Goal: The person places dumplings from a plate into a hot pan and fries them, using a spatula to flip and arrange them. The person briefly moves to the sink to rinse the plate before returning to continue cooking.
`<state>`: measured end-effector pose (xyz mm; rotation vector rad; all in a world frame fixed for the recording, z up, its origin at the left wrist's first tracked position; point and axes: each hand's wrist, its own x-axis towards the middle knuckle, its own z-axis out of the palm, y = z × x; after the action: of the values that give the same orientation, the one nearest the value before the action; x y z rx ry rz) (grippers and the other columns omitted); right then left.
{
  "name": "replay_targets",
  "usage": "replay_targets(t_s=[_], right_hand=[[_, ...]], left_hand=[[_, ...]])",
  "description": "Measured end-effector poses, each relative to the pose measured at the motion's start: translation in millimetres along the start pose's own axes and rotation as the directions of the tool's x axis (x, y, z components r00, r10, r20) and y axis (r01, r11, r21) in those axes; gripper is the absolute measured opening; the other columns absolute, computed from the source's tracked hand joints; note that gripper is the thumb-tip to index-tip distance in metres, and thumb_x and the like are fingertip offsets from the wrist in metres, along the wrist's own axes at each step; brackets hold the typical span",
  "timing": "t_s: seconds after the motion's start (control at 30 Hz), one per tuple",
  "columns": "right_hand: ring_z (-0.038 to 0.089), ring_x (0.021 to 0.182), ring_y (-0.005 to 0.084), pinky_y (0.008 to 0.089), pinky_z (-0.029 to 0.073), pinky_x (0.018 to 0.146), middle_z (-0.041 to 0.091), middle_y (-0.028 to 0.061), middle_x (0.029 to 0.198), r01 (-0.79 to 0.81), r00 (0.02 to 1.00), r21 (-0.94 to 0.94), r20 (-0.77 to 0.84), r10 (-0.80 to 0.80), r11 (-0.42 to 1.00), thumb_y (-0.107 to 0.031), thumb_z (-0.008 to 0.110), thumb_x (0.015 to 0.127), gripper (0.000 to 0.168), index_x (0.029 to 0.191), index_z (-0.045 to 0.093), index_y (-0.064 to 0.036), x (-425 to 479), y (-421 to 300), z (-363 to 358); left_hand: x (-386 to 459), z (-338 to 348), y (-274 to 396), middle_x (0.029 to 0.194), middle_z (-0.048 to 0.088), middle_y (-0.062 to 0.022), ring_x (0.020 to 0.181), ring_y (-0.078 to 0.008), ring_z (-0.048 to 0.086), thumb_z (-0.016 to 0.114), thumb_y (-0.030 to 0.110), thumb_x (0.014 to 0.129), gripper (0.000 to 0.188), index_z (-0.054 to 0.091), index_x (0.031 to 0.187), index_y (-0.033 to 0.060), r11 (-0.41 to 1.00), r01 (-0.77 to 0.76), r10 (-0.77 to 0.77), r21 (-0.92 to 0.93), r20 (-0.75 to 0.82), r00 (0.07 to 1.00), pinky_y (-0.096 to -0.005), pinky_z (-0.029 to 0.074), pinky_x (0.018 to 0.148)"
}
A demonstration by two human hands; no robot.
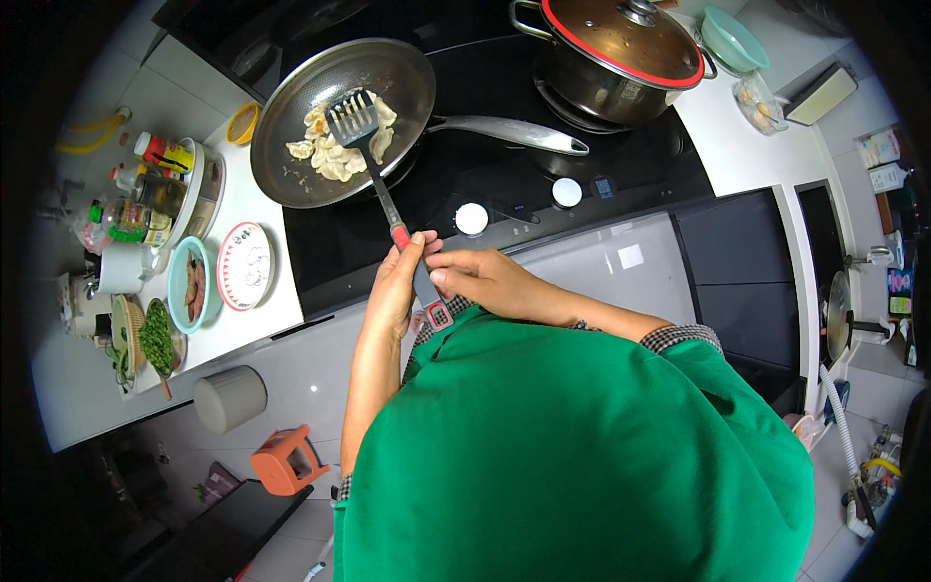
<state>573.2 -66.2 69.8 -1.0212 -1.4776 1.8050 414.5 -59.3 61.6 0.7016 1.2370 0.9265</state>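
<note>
My left hand (396, 284) is closed around the grey and red handle of a slotted spatula (382, 193). The spatula's black head rests on dumplings (336, 154) in a steel frying pan (284, 174), whose long metal handle points right over the black glass cooktop (480, 174). My right hand (494, 282) is beside the lower part of the spatula handle, its thumb and fingertips at the handle's edge; whether it grips the handle, I cannot tell. Right of the pan stands a large steel pot (611, 91) with a red-rimmed glass lid.
Left on the white counter (284, 302) are a patterned bowl (245, 267), a turquoise bowl (206, 251) of meat, chopped greens (156, 338), condiment bottles (160, 193) and a small yellow bowl (242, 124). An orange stool (280, 462) and a bin (231, 399) stand below. Eggs in plastic (758, 108) lie right.
</note>
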Motion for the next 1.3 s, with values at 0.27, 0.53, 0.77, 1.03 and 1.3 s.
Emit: replay_targets(t_s=[0.27, 0.53, 0.77, 1.03, 1.3], right_hand=[[0.054, 0.070, 0.0079, 0.0237, 0.044, 0.060, 0.056, 0.0012, 0.074, -0.089, 0.967, -0.029, 0.239, 0.094, 0.996, -0.027, 0.054, 0.088, 0.025, 0.082, 0.052, -0.004, 10.8, 10.1, 1.8], [0.057, 0.073, 0.0099, 0.0240, 0.046, 0.062, 0.059, 0.0032, 0.081, -0.250, 0.932, 0.141, 0.304, 0.198, 0.958, -0.026, 0.054, 0.088, 0.025, 0.097, 0.055, -0.003, 15.7, 8.8, 2.4], [0.060, 0.067, 0.0126, 0.0249, 0.050, 0.060, 0.062, 0.0050, 0.081, -0.256, 0.950, 0.120, 0.214, 0.227, 0.959, -0.034, 0.056, 0.087, 0.034, 0.102, 0.059, -0.004, 23.1, 17.9, -15.7], [0.055, 0.094, 0.0314, 0.0377, 0.048, 0.076, 0.053, 0.0158, 0.098, -0.076, 0.967, -0.944, -0.148, -0.206, 0.322, -0.025, 0.073, 0.067, 0.041, 0.095, 0.059, 0.002, 64.2, 55.7, -51.6], [0.055, 0.094, 0.0308, 0.0378, 0.048, 0.079, 0.052, 0.0154, 0.100, -0.012, 0.983, -0.954, -0.065, -0.169, 0.299, -0.017, 0.076, 0.062, 0.039, 0.093, 0.060, 0.000, 88.9, 84.6, -63.2]], left_hand=[[1.7, -2.4, -3.1, 0.107, 0.057, -0.0150, 0.094, -0.0199, 0.056, 0.046, 0.037, 0.091, 0.043, 0.050, 0.113, -0.0005, 1.000, 0.001, -0.001, 0.015, 0.018, 1.000, -0.0327, 0.048, 0.082], [-6.6, -3.0, -3.8, 0.109, 0.056, -0.0151, 0.096, -0.0202, 0.057, 0.045, 0.036, 0.092, 0.042, 0.049, 0.115, 0.0005, 0.998, 0.039, -0.037, -0.040, 0.056, 0.998, -0.0326, 0.047, 0.083], [-5.3, -15.3, -9.2, 0.108, 0.058, -0.0147, 0.095, -0.0201, 0.058, 0.047, 0.032, 0.092, 0.039, 0.049, 0.114, -0.0006, 0.995, -0.005, 0.012, -0.100, 0.069, 0.998, -0.0321, 0.048, 0.081], [-9.1, -20.0, -7.6, 0.105, 0.059, -0.0140, 0.090, -0.0191, 0.060, 0.046, 0.030, 0.092, 0.037, 0.049, 0.113, -0.0009, 0.988, 0.014, -0.009, -0.155, 0.032, 0.999, -0.0300, 0.051, 0.075], [-8.1, -20.4, -8.3, 0.105, 0.060, -0.0141, 0.089, -0.0194, 0.060, 0.047, 0.030, 0.092, 0.038, 0.049, 0.113, -0.0008, 0.988, 0.014, -0.008, -0.153, 0.040, 0.999, -0.0305, 0.051, 0.075]])
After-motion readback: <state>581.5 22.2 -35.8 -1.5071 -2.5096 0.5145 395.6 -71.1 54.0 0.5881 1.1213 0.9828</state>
